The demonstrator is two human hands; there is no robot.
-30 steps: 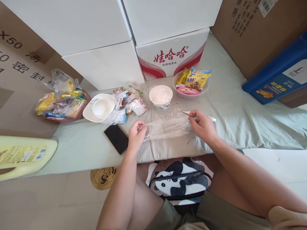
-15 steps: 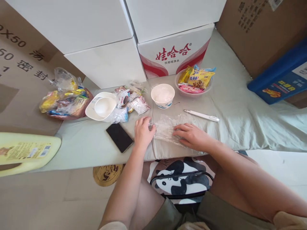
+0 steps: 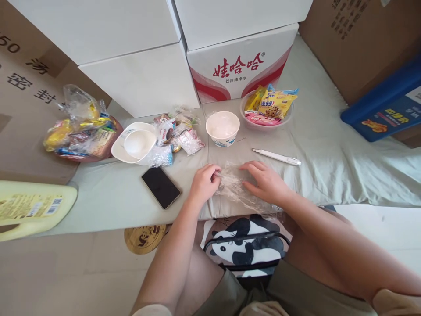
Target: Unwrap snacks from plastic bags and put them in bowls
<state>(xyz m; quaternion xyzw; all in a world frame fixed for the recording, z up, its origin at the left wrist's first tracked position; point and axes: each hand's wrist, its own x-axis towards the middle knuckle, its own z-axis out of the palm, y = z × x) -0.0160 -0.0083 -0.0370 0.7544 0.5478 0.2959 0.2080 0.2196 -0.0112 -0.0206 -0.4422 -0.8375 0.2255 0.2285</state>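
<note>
A crumpled clear plastic bag (image 3: 234, 186) lies on the pale green cloth (image 3: 329, 149) near the front edge. My left hand (image 3: 204, 182) pinches the bag's left end with curled fingers. My right hand (image 3: 265, 182) lies on the bag's right part, fingers bent and pressing down on it. A white pen-like tool (image 3: 276, 156) rests on the cloth just beyond my right hand. A black phone (image 3: 161, 187) lies flat to the left of my left hand.
A white paper bowl (image 3: 222, 127) stands behind the bag. Stacked white bowls (image 3: 134, 145) and small wrapped snacks (image 3: 179, 136) sit to the left, a snack-filled dish (image 3: 269, 109) at the back right, another heap of snacks (image 3: 79, 131) far left. Cartons stand behind.
A second ago both hands held the bag stretched above the cloth. It now lies crumpled on the cloth, and the hands have drawn closer together on it.
</note>
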